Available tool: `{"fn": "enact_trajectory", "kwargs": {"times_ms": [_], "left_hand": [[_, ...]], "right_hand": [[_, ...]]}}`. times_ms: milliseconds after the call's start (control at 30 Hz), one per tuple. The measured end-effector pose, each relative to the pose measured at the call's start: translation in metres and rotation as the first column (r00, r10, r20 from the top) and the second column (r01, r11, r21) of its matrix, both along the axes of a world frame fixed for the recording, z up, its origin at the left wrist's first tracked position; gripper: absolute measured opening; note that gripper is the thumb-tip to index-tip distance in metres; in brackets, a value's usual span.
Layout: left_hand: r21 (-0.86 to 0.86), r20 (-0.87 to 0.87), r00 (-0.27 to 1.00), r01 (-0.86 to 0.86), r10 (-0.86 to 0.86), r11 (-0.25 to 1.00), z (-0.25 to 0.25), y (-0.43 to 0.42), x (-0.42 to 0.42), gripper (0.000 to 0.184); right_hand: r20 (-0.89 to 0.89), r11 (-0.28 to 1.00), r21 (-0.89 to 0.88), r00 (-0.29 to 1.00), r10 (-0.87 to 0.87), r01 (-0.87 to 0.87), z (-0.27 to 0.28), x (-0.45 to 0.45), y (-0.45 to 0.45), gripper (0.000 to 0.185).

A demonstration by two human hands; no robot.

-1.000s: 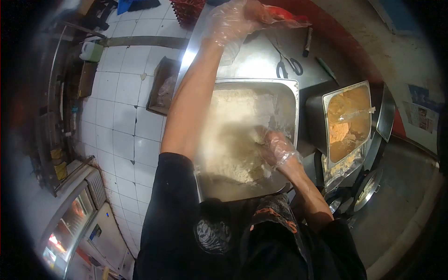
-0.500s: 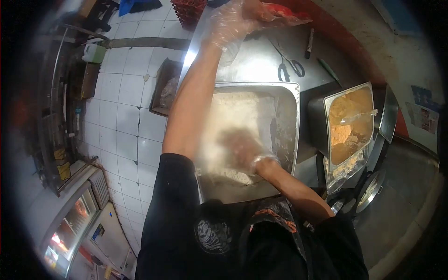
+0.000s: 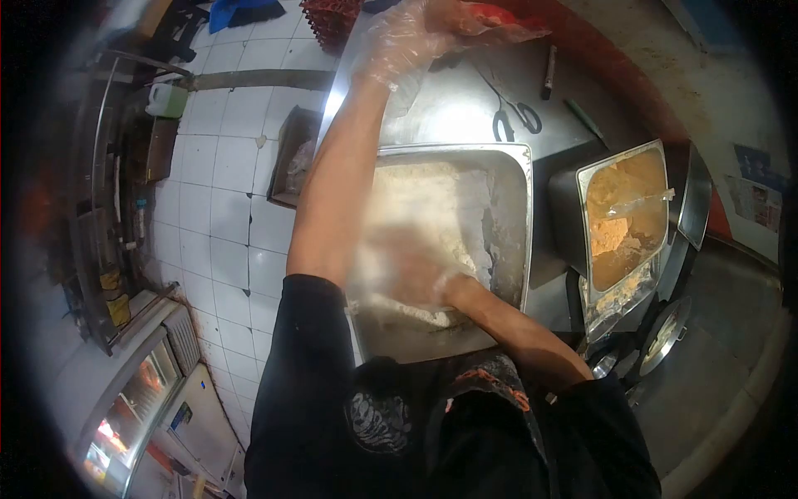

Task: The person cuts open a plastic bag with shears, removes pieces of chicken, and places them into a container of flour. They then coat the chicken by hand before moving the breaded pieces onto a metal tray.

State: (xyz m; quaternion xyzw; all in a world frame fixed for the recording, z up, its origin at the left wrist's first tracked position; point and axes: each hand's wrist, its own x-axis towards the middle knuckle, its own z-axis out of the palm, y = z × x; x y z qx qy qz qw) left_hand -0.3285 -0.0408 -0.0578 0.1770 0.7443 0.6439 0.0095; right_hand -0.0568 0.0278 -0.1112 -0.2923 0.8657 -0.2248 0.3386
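A deep metal pan (image 3: 522, 241) in front of me holds pale, flour-like powder (image 3: 424, 191). My right hand (image 3: 411, 270), in a thin clear glove, is down at the powder in the pan's lower left part; motion blur smears its fingers. Beyond the pan's far rim, my left hand (image 3: 407, 46) is stretched out over the steel table, also in a clear plastic glove. Its fingers are closed on a red and clear plastic bag (image 3: 507, 27), partly cut off by the top of the view.
Scissors (image 3: 517, 116), a dark marker (image 3: 549, 73) and a green pen-like stick (image 3: 584, 118) lie on the steel table (image 3: 449, 104). To the right stands a metal container (image 3: 583, 224) of orange powder, near a round lid (image 3: 665, 337). A box (image 3: 287, 158) sits at the left.
My right hand has swept a little to the left through the pale powder. My left hand with the plastic bag has hardly moved.
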Motion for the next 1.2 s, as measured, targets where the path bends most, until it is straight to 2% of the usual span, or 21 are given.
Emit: {"fn": "enact_trajectory", "kwargs": {"times_ms": [33, 67, 100, 167, 200, 333, 367, 433, 467, 500, 567, 600, 700, 733, 867, 933, 967, 1033, 1067, 1133, 1200], "left_hand": [[0.002, 0.005, 1.000, 0.000, 0.000, 1.000, -0.005, 0.001, -0.001, 0.032], [0.215, 0.075, 0.990, 0.098, -0.117, 0.972, -0.013, 0.003, -0.004, 0.032], [0.423, 0.116, 0.964, 0.171, -0.241, 0.890, -0.015, 0.003, -0.006, 0.032], [0.309, 0.084, 0.979, 0.154, -0.188, 0.939, -0.015, -0.001, -0.004, 0.031], [0.186, 0.039, 0.989, 0.134, -0.144, 0.973, -0.011, -0.005, -0.004, 0.031], [0.093, 0.167, 0.982, 0.073, -0.087, 0.993, 0.010, -0.007, 0.008, 0.032], [0.043, 0.042, 0.998, 0.048, -0.049, 0.998, 0.004, -0.007, 0.006, 0.033], [-0.004, -0.078, 0.997, 0.004, -0.005, 1.000, -0.008, -0.010, -0.001, 0.034], [0.098, 0.020, 0.996, 0.087, -0.089, 0.991, -0.008, -0.011, -0.002, 0.035], [0.206, 0.108, 0.977, 0.159, -0.184, 0.965, -0.008, -0.010, -0.001, 0.036], [0.165, 0.149, 0.988, 0.010, -0.035, 0.986, -0.007, -0.007, 0.003, 0.033], [0.163, 0.063, 0.992, 0.095, -0.107, 0.982, -0.011, -0.008, 0.000, 0.032], [0.149, -0.007, 0.989, 0.146, -0.147, 0.978, -0.007, -0.010, 0.003, 0.029], [0.144, 0.010, 0.993, 0.114, -0.117, 0.983, -0.004, -0.011, 0.004, 0.029], [0.314, 0.036, 0.976, 0.193, -0.215, 0.930, -0.014, -0.005, -0.003, 0.028], [0.397, -0.022, 0.968, 0.237, -0.249, 0.887, -0.017, -0.002, -0.003, 0.028], [0.398, -0.024, 0.968, 0.239, -0.250, 0.886, -0.019, -0.001, -0.004, 0.028], [0.306, 0.022, 0.978, 0.191, -0.207, 0.933, -0.025, -0.002, -0.008, 0.028], [0.306, 0.028, 0.978, 0.189, -0.207, 0.933, -0.017, -0.004, -0.004, 0.028], [0.065, 0.082, 0.994, 0.065, -0.071, 0.996, 0.008, -0.006, 0.007, 0.028], [0.176, 0.027, 0.990, 0.132, -0.139, 0.975, -0.009, -0.003, -0.001, 0.028]], "right_hand": [[0.016, 0.994, -0.095, 0.998, 0.057, -0.055, 0.001, 0.011, 0.010, 0.063], [0.019, 0.994, -0.092, 0.998, 0.057, -0.055, 0.007, 0.017, 0.014, 0.063], [0.026, 0.975, 0.014, 0.975, 0.220, -0.220, 0.016, 0.020, 0.017, 0.059], [0.055, 0.916, 0.111, 0.923, 0.381, -0.385, 0.030, 0.020, 0.020, 0.055], [0.142, 0.940, 0.089, 0.939, 0.314, -0.328, 0.035, 0.017, 0.019, 0.051], [0.305, 0.954, 0.122, 0.925, 0.228, -0.275, 0.053, 0.011, 0.035, 0.041], [0.305, 0.951, 0.127, 0.924, 0.231, -0.280, 0.054, 0.009, 0.044, 0.041], [0.260, 0.979, -0.084, 0.952, -0.160, 0.187, 0.054, 0.006, 0.056, 0.045], [0.478, 0.951, 0.222, 0.827, -0.298, 0.214, 0.094, -0.021, 0.054, 0.051], [0.486, 0.952, 0.225, 0.822, -0.296, 0.209, 0.091, -0.025, 0.058, 0.051], [0.331, 0.909, 0.416, 0.937, -0.111, -0.040, 0.080, -0.027, 0.070, 0.060], [-0.145, 0.953, 0.193, 0.967, -0.209, 0.235, 0.059, 0.001, 0.076, 0.068], [-0.208, 0.931, 0.295, 0.965, -0.157, 0.215, 0.047, 0.042, 0.072, 0.081], [-0.050, 0.892, 0.421, 0.986, -0.159, 0.165, 0.052, 0.047, 0.073, 0.092], [0.067, 0.906, 0.370, 0.966, -0.248, 0.207, 0.010, 0.064, 0.079, 0.094], [0.400, 0.882, 0.423, 0.830, -0.388, 0.208, 0.047, 0.032, 0.061, 0.087], [0.399, 0.881, 0.423, 0.830, -0.390, 0.211, 0.046, 0.031, 0.065, 0.087], [0.450, 0.780, 0.240, 0.646, -0.617, 0.578, 0.035, 0.034, 0.080, 0.080], [0.475, 0.749, 0.217, 0.602, -0.642, 0.626, 0.009, 0.043, 0.088, 0.081], [0.385, 0.681, 0.222, 0.579, -0.719, 0.698, 0.034, 0.037, 0.082, 0.071], [0.272, 0.609, 0.207, 0.553, -0.788, 0.766, 0.055, 0.025, 0.079, 0.062]]}}
